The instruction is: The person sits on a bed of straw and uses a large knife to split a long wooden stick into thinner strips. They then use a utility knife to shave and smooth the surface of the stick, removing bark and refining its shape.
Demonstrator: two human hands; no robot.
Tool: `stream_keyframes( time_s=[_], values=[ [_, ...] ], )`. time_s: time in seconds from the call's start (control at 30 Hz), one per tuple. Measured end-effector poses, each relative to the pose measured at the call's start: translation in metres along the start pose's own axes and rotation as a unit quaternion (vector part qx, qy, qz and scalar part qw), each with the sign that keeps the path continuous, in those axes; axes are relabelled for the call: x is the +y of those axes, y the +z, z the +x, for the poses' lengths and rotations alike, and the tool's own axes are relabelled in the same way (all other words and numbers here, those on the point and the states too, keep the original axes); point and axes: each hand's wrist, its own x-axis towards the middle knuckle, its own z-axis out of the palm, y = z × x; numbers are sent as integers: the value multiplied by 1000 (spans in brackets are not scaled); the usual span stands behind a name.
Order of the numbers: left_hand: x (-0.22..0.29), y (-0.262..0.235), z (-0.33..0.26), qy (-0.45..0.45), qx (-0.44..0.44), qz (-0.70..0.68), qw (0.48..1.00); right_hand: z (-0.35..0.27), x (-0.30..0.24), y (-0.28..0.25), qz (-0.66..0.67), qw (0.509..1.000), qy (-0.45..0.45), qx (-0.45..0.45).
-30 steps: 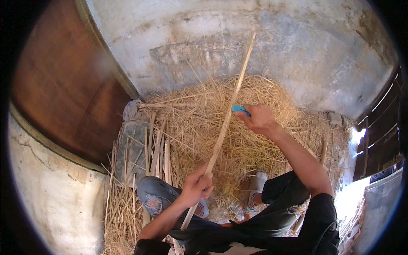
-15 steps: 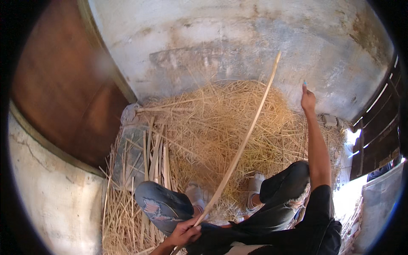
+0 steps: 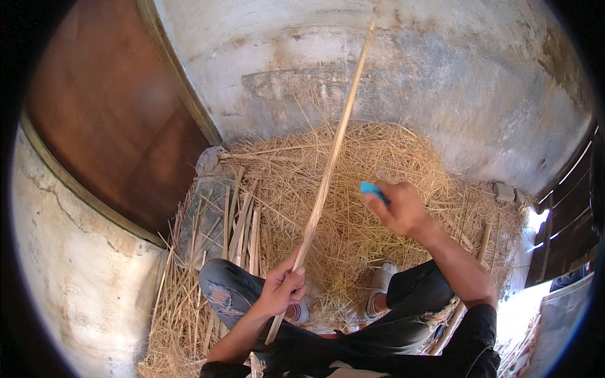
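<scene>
My left hand (image 3: 279,288) is closed around the lower part of a long, pale wooden strip (image 3: 334,148). The strip slants up and away, its far tip high against the wall and its near end over my lap. To the right of the strip, apart from it, my right hand (image 3: 403,206) is closed around a blue-handled tool (image 3: 374,189). Only the blue end shows past my thumb; the rest of the tool is hidden by the hand.
A heap of straw and shavings (image 3: 384,151) covers the floor before me. Split strips (image 3: 242,227) lie by a grey slab (image 3: 207,211) at left. A pole (image 3: 484,242) leans by my right leg. A brown door panel (image 3: 113,120) and stained wall (image 3: 441,82) enclose the space.
My right hand has swung from the far right in toward the strip, with the blue-handled tool. My left hand has risen, and the strip has moved up and stands steeper.
</scene>
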Motion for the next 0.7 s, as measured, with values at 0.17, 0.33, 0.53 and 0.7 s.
stream_keyframes(
  time_s=[0.17, 0.33, 0.53, 0.7],
  values=[
    [-1, 8, 10, -14, -4, -1, 1000, -7, -19, 17, 14, 996, -78, -51],
    [-4, 17, 19, -27, -4, 9, 1000, -11, -19, 32, -17, 994, -106, -27],
    [-2, 19, 16, -35, -4, -16, 999, -10, -14, 36, -23, 991, -132, -18],
    [-1, 16, 15, -37, -7, -49, 998, -15, -14, 41, -34, 989, -140, -17]
  ],
)
